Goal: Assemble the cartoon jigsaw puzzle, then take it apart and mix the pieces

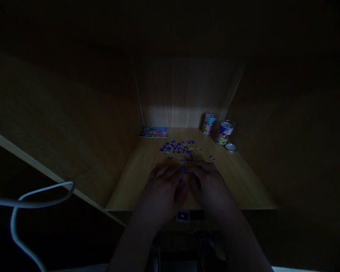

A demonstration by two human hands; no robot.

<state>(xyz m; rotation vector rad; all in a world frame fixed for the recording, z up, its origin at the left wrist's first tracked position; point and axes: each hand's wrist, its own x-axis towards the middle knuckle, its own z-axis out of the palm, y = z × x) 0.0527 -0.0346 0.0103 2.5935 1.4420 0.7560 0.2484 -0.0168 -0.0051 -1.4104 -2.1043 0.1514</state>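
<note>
Blue jigsaw pieces (184, 169) lie between my two hands near the front of the wooden shelf. My left hand (163, 185) is curled, its index fingertip against the left side of these pieces. From the other side, my right hand (208, 181) is closed, with its fingertips at the right edge of the same pieces. Another blue jigsaw piece (181, 180) sits just below, between the thumbs. Beyond my fingers spreads a loose pile of jigsaw pieces (177, 148), blue and multicoloured. Dim light hides the exact finger contact.
Two cartoon-printed cans (209, 124) (224, 133) stand at the back right, beside a round lid (231, 147). A colourful picture sheet (154, 132) lies at the back left. Side walls enclose the shelf. A white cable (31, 204) loops at the left, and a small lit device (183, 216) is below the front edge.
</note>
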